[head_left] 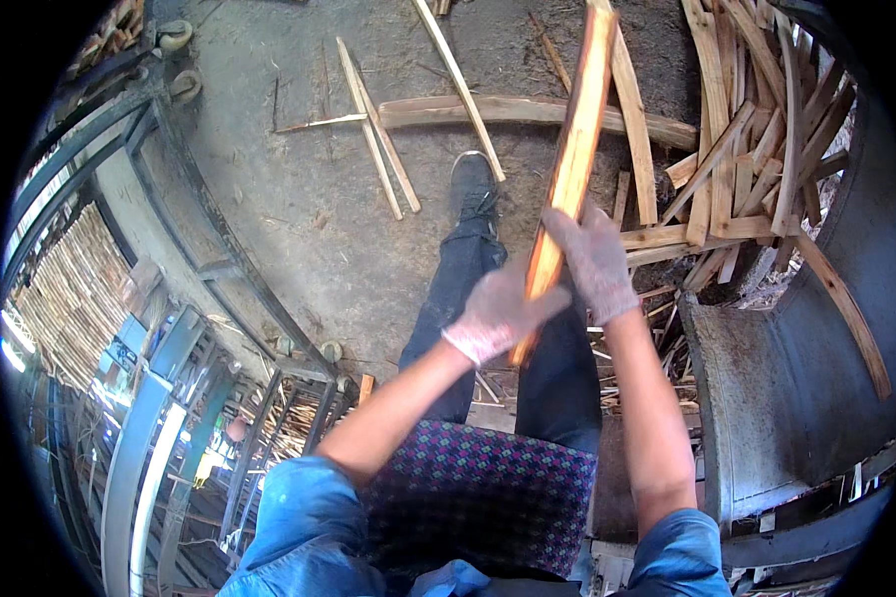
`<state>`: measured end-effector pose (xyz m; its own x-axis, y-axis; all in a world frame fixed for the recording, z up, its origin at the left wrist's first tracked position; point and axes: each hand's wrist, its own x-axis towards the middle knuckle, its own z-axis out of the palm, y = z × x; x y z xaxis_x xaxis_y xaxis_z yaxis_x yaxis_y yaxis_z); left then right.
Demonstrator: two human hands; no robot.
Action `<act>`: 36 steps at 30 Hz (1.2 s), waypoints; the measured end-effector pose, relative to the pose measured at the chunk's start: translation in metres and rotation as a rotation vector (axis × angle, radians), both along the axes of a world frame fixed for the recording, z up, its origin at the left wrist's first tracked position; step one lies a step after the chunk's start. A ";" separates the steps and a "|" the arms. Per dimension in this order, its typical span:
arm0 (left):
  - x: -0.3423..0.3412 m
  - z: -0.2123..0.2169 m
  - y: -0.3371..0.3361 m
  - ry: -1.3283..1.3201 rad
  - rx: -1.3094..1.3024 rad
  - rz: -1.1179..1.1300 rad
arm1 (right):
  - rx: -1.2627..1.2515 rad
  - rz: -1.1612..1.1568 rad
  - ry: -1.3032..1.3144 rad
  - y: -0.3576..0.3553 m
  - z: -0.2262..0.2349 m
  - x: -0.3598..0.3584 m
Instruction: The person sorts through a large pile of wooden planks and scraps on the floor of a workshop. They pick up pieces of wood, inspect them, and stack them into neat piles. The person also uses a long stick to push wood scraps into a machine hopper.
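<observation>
Nearest the lens, along the bottom edge, blue rolled sleeves (299, 537) and a patterned purple cloth (478, 497) over my lap fill the frame, with dark trousers running up to a black shoe (473, 184) at centre top. Both my forearms rise from the lower edge toward the middle. My left hand (493, 313), in a pale knit glove, is wrapped shut around the lower part of a long orange-brown wood strip (570, 164). My right hand (595, 261), gloved the same, closes on the strip just above it — the two hands nearly touching.

That strip slants from mid-frame up to the top edge, right of centre, held above the dusty grey floor (299, 199). I judge it light for its length, stiff and slightly springy, with rough, splintery edges, so the gloves matter. Gripped near its lower end, the long free end will feel tip-heavy; a hold nearer the middle would balance better.

To the upper right lies a heap of pale wood offcuts (757, 149); loose slats (383, 149) are scattered at upper centre. A dark metal frame (199, 199) curves down the left side.
</observation>
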<state>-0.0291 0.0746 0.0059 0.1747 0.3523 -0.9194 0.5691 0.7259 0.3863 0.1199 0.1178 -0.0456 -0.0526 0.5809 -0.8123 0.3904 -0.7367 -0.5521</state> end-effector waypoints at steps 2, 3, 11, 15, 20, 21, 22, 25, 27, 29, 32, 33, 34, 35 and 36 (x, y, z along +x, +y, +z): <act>-0.030 -0.056 -0.007 -0.112 0.457 -0.406 | -0.018 0.110 -0.094 0.033 -0.004 -0.013; -0.030 -0.072 0.004 -0.084 0.521 -0.301 | -0.008 0.105 -0.151 0.033 -0.018 -0.008; -0.070 -0.223 0.078 0.339 0.647 -1.153 | 0.122 0.490 -0.456 0.023 -0.089 0.004; -0.135 -0.248 0.063 0.441 0.798 -1.102 | 0.005 0.585 -0.323 0.036 -0.091 -0.032; -0.260 -0.233 0.037 0.640 0.317 -0.922 | 0.094 0.566 -0.230 0.046 -0.098 -0.075; -0.264 -0.225 0.029 0.720 0.283 -0.873 | 0.082 0.537 -0.222 0.052 -0.097 -0.075; -0.263 -0.214 0.034 0.668 0.338 -0.874 | 0.084 0.526 -0.246 0.056 -0.105 -0.069; -0.255 -0.205 0.028 0.545 0.261 -0.598 | 0.053 0.531 -0.214 0.084 -0.120 -0.053; -0.210 -0.201 0.035 0.386 0.213 -0.388 | 0.092 0.486 -0.267 0.093 -0.141 -0.028; -0.160 -0.191 0.042 0.257 0.249 -0.268 | 0.192 0.407 -0.477 0.088 -0.159 0.001; -0.107 -0.171 0.031 0.148 0.243 -0.091 | 0.168 0.195 -0.637 0.068 -0.138 0.037; -0.080 -0.160 0.033 0.081 0.240 -0.017 | 0.150 0.178 -0.724 0.058 -0.137 0.068; -0.052 -0.148 0.035 0.006 0.240 0.049 | 0.266 0.177 -0.879 0.041 -0.146 0.110; -0.035 -0.138 0.029 -0.062 0.194 0.115 | 0.324 0.212 -0.931 0.037 -0.139 0.134; -0.021 -0.130 0.024 -0.130 0.149 0.179 | 0.283 0.238 -0.989 0.042 -0.126 0.147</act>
<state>-0.0503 0.0984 -0.1239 0.2107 0.5176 -0.8293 0.3756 0.7404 0.5575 0.2671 0.1599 -0.1719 0.4217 0.8177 -0.3919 0.8780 -0.4761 -0.0487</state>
